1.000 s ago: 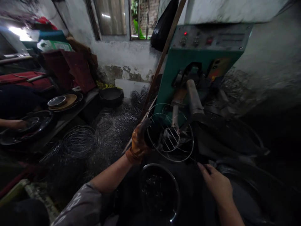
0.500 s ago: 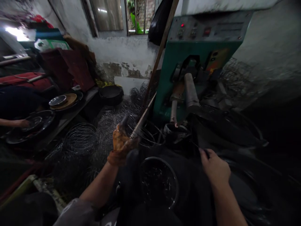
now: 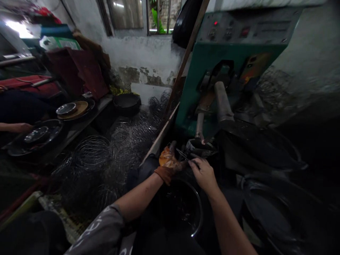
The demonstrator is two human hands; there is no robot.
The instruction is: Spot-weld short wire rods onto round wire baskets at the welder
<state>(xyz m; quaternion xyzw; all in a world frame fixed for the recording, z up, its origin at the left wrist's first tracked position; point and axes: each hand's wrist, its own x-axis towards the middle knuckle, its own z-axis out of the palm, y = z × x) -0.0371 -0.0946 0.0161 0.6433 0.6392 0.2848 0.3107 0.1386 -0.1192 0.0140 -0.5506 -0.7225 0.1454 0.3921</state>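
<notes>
Thin wire piece (image 3: 186,157) pinched between both hands, above metal bowl (image 3: 198,212).

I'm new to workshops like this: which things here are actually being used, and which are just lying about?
In use: gloved left hand, bare right hand, thin wire between them, green machine, metal bowl.
Lying about: wire baskets, stacked pans, black basin.

Head camera looks down, close over the green machine (image 3: 209,81).

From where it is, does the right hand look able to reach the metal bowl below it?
Probably yes: the right hand hovers just above the metal bowl, whose open rim faces up; only the gloved left hand is alongside, not between them.
</notes>
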